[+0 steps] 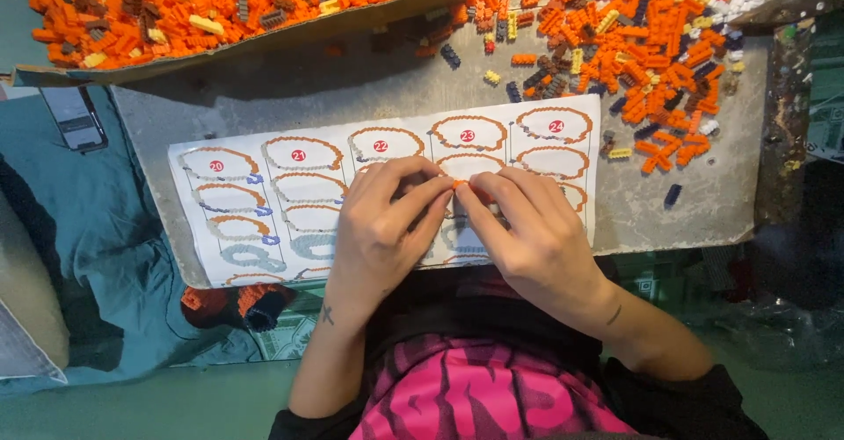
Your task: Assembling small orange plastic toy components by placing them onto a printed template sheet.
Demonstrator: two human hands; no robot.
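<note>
My left hand point(387, 225) and my right hand point(527, 229) meet fingertip to fingertip over a white instruction sheet point(264, 203) printed with ring-shaped building steps. Between the fingertips both hands pinch a tiny orange brick piece point(459, 185); most of it is hidden by the fingers. The sheet lies on a grey board point(352, 97) in front of me.
A heap of small orange, brown, yellow and white bricks point(633, 36) lies on the board's far right. A cardboard tray point(220, 49) full of orange bricks sits at the far left. A phone point(75, 116) lies on teal cloth at left. A small orange-and-dark built piece point(237, 304) rests below the board.
</note>
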